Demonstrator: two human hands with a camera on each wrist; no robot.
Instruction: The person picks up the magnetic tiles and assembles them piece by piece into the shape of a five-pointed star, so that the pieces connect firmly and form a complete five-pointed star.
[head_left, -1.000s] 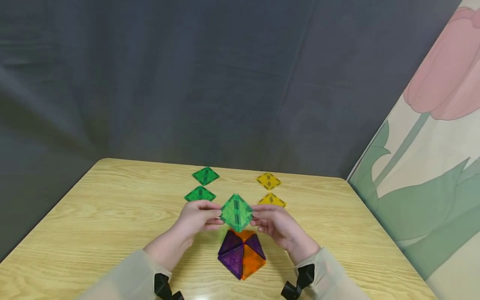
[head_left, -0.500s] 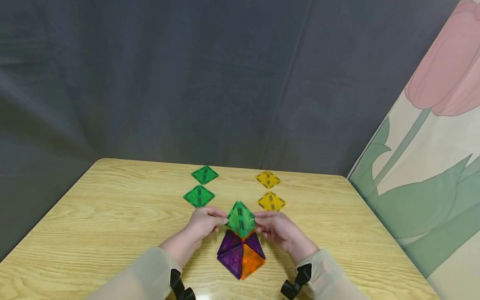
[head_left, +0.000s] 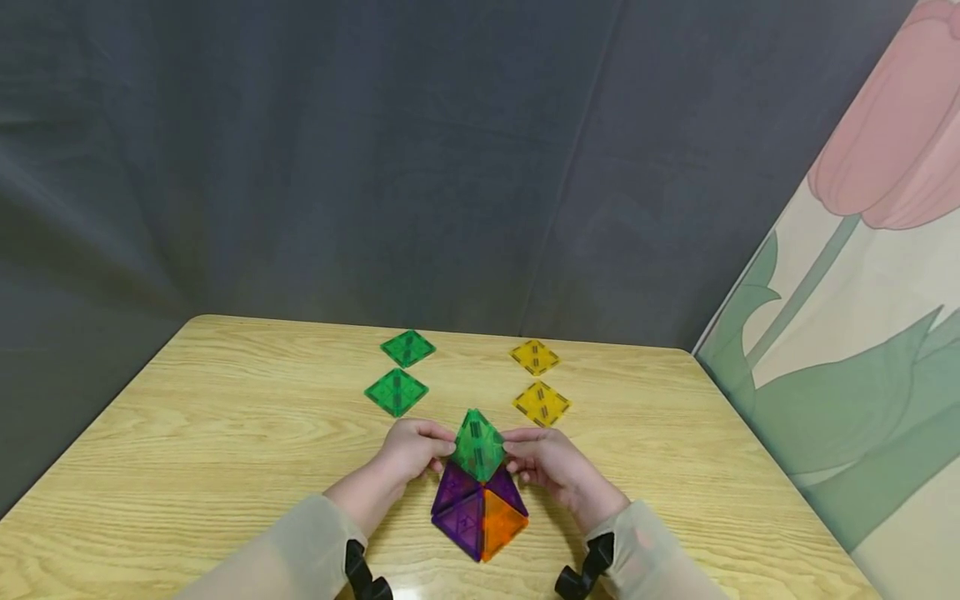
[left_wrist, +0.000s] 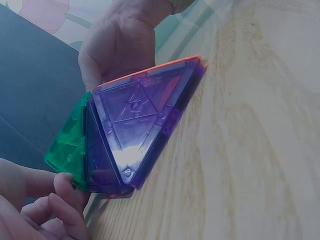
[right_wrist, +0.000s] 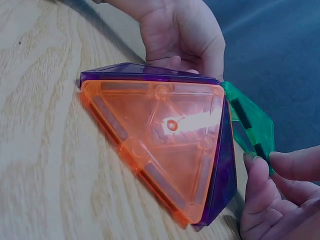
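Two joined green triangular magnetic tiles (head_left: 478,444), a folded diamond, lean at the back of a raised shape of purple tiles (head_left: 460,520) and orange tile (head_left: 504,523). My left hand (head_left: 410,450) pinches the green pair's left corner between thumb and fingers. On the opposite corner, my right hand (head_left: 551,462) pinches likewise. In the left wrist view the green tile (left_wrist: 67,142) lies close against a purple edge; whether they touch is unclear. The right wrist view has the orange tile (right_wrist: 150,145) in front, the green pair (right_wrist: 260,125) behind. Green hides the shape's back.
Two green diamonds (head_left: 396,392) of paired tiles lie flat at the back left of the wooden table (head_left: 247,433). Two yellow diamonds (head_left: 542,403) lie at the back right. A dark curtain (head_left: 375,167) hangs behind, and a tulip-patterned panel (head_left: 840,400) stands on the right.
Both hands have lowered the green pair toward me, from above and behind the purple and orange shape to its back edge. The back orange tile, visible earlier, is now covered.
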